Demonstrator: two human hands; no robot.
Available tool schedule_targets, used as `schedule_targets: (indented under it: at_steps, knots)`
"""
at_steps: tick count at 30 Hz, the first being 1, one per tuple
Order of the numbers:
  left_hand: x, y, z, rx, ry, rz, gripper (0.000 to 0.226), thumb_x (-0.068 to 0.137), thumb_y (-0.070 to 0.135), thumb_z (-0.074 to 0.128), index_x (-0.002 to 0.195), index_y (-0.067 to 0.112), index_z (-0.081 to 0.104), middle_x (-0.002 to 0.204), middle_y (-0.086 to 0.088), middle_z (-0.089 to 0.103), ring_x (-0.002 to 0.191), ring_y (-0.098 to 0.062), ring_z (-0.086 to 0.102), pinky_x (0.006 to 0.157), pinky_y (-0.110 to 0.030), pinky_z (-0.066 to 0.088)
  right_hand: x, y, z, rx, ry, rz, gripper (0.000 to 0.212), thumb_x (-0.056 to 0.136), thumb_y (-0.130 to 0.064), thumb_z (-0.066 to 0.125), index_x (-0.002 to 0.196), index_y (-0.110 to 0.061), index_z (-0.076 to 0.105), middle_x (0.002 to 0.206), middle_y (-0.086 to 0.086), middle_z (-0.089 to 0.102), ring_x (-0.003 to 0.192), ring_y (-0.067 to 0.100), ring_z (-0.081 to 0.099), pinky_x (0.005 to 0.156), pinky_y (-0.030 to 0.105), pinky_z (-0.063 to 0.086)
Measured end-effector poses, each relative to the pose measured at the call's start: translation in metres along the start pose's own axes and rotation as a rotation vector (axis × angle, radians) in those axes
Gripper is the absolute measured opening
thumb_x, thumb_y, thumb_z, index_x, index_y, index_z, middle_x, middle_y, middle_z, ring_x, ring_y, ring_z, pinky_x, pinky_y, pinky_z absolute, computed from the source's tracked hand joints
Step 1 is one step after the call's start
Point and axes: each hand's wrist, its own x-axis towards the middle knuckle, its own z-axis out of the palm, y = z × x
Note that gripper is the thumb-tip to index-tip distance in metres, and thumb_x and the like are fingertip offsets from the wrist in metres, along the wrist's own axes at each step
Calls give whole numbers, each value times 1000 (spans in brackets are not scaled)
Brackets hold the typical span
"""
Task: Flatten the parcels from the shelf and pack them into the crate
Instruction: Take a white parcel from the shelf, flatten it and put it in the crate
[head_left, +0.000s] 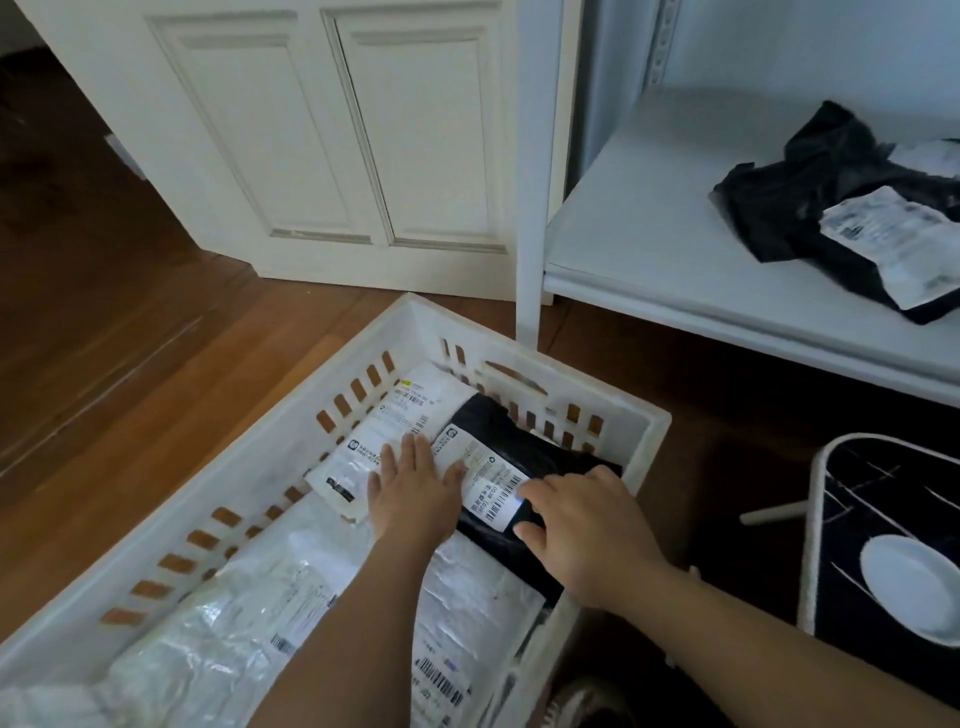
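A white slotted crate (291, 415) stands on the wooden floor and holds several flat parcels. A black parcel (524, 441) with a white barcode label lies at its far right end. Beside it lies a white parcel (384, 431). My left hand (413, 491) lies flat, fingers straight, across the edge of both parcels. My right hand (582, 525) presses down on the black parcel near its label, fingers stretched out. More white parcels (249, 613) fill the near part of the crate. Black parcels (831, 208) with white labels lie crumpled on the white shelf (675, 249).
A white panelled door (337, 135) stands behind the crate. The shelf's white post (535, 260) comes down just past the crate's far corner. To the right, on the floor, lies a dark patterned mat (883, 499) with a white dish (909, 582) on it.
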Motion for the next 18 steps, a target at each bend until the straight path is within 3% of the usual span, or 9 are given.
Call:
schedule_targets:
  at_steps: [5,9,12,15,18]
  knots:
    - [18,1,-4,0,-89,0,69,99,55,21,153,14,12,161,-2,10,148,-25,5,118,-48,17,1,0,-2,10,-1,7,36,99,-43,38,125,-22,51,107,-4,61,98,18,57,92,35,34]
    - [20,-2,-10,12,-176,15,70,99,51,30,154,15,5,162,-2,7,148,-25,4,118,-50,16,3,4,-3,43,-24,-25,42,99,-45,39,132,-21,49,116,-3,60,105,18,54,98,35,32]
    - [9,2,-22,33,-130,36,72,100,49,33,154,14,1,162,-3,4,149,-24,3,119,-49,14,5,11,-7,208,-103,0,47,99,-42,42,140,-21,42,132,-3,53,120,16,48,108,34,27]
    - [-3,15,-44,33,-54,86,70,101,44,34,153,11,1,162,-6,2,149,-25,2,119,-48,14,-1,18,-23,489,-97,122,48,97,-40,49,141,-21,43,141,-3,47,129,19,43,110,35,33]
    - [-22,43,-74,27,17,165,68,101,41,36,153,10,4,162,-7,5,148,-23,7,119,-44,18,-23,32,-44,506,-47,202,47,96,-38,52,140,-22,45,143,-3,45,128,17,44,109,35,35]
